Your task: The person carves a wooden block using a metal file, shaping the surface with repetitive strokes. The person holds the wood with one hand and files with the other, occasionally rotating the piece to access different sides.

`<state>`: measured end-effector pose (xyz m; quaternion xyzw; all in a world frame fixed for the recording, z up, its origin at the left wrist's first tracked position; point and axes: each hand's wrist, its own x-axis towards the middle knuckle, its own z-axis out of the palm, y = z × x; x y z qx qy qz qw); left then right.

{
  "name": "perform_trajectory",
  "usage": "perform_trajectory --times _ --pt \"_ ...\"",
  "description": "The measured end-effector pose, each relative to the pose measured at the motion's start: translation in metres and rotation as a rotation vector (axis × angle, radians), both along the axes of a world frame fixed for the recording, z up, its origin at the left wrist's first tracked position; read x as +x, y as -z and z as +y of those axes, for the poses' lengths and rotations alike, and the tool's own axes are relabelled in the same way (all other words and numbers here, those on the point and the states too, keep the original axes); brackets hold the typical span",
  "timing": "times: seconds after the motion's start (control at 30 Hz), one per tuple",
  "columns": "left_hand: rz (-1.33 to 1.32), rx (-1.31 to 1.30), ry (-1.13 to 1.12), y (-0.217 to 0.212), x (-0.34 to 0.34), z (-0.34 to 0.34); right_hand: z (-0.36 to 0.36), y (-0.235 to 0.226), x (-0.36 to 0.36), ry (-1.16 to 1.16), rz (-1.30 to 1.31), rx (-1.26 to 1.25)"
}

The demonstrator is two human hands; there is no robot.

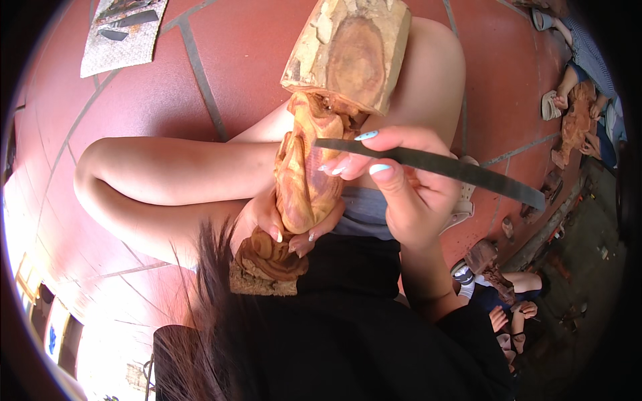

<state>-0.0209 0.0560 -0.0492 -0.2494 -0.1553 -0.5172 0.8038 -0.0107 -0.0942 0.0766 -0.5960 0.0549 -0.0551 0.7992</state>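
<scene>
A carved wooden piece (306, 167) lies across my lap, its smooth twisting middle in reddish and yellow grain. At its far end is a thick uncarved block (361, 57); its near end is a carved, rounded base (271, 260) against my dark shirt. My left hand (257, 217) is wrapped round the lower part of the carving, its fingertips showing on both sides. In my right hand (408, 174) is a long, flat, dark file (461, 172), pinched between thumb and fingers. The file's narrow tip lies over the middle of the carving; whether it touches the wood I cannot tell.
Red floor tiles (167, 100) surround my crossed legs. A light woven mat (127, 47) with several dark blades or files lies at the far left. On the right, other people sit with wooden carvings (576, 127), and another carved piece (491, 267) is nearer.
</scene>
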Motion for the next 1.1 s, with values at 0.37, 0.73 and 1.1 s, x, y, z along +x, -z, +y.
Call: perform_trajectory --times 0.37,0.73,1.1 --pt "-0.526 0.003 0.216 0.010 0.051 -0.005 -0.002 0.014 0.005 0.073 -0.159 -0.344" --pt "-0.305 1.244 0.006 -0.036 0.016 0.026 -0.039 0.005 0.012 -0.241 -0.287 -0.801" --pt "-0.310 1.305 -0.040 -0.052 0.023 0.015 -0.048 0.014 0.018 -0.283 -0.443 -0.845"
